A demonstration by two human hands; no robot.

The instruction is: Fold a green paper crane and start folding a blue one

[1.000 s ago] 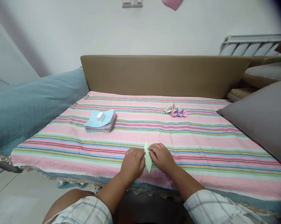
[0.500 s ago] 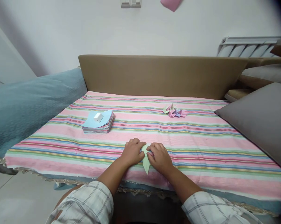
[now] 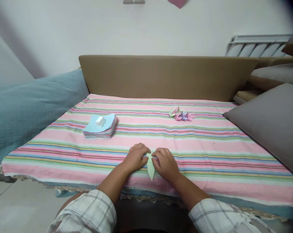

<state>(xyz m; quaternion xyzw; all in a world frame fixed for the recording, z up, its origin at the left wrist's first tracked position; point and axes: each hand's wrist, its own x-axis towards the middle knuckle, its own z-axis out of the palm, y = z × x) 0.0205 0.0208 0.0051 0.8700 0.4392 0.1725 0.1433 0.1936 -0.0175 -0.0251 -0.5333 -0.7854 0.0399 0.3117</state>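
Observation:
A pale green piece of folded paper (image 3: 150, 169), narrow and pointed at its near end, lies on the striped cloth between my hands. My left hand (image 3: 137, 156) has its thumb and fingertips closed on the paper's left edge. From the other side, my right hand (image 3: 165, 160) grips the right edge with bent fingers. Its upper part is partly covered by my fingertips. Farther back and to the right sits a small cluster of folded paper pieces (image 3: 181, 115) in pink, green and purple.
A stack of coloured paper sheets (image 3: 98, 133) with a small white block (image 3: 100, 121) on top stands at the left. Striped cloth (image 3: 146, 126) covers the seat. A blue-covered armrest (image 3: 39, 97) borders the left, a grey cushion (image 3: 270, 119) the right, a brown backrest (image 3: 166, 77) the rear.
Both hands stay on the green paper, with only small finger shifts near its upper part. The whole view has tilted slightly downward.

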